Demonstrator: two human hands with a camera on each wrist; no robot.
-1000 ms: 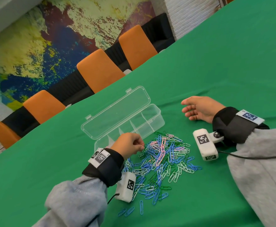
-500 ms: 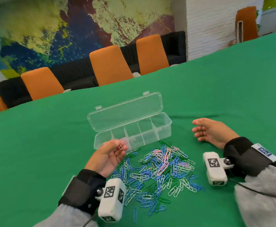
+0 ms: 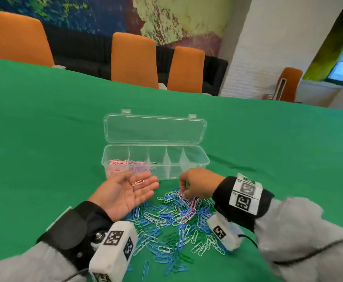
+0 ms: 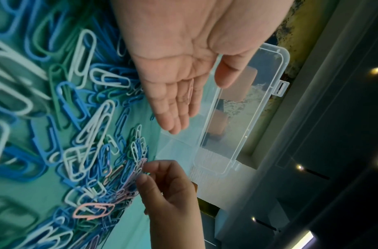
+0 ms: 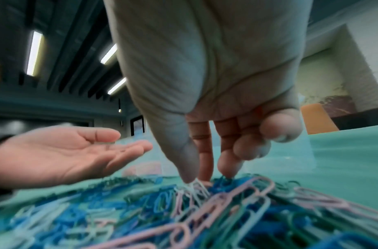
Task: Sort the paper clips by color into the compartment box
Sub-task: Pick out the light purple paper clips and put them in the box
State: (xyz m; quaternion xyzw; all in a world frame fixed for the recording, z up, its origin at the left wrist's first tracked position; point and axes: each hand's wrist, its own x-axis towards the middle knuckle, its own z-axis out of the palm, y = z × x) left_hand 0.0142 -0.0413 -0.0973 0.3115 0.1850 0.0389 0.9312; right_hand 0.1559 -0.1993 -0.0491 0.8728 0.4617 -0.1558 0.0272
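A heap of blue, white, green and pink paper clips (image 3: 172,222) lies on the green cloth in front of the clear compartment box (image 3: 199,161), whose lid (image 3: 154,129) stands open behind it. Pink clips (image 3: 115,166) fill the leftmost compartment, and lilac-pink ones (image 3: 139,168) sit in the one beside it. My left hand (image 3: 130,190) is held palm up near the box front, with one pink clip (image 3: 137,182) lying on its straight fingers. My right hand (image 3: 182,190) reaches down into the heap's far edge. Its thumb and forefinger pinch a pale clip (image 5: 195,184).
The green table (image 3: 44,139) stretches wide on all sides of the box. Orange chairs (image 3: 134,60) line its far edge. A few blue clips (image 3: 146,269) lie apart at the near side of the heap.
My left hand has turned palm up and opened flat, with the pink clip now lying on its fingers. My right hand left its resting place on the cloth and came down onto the heap.
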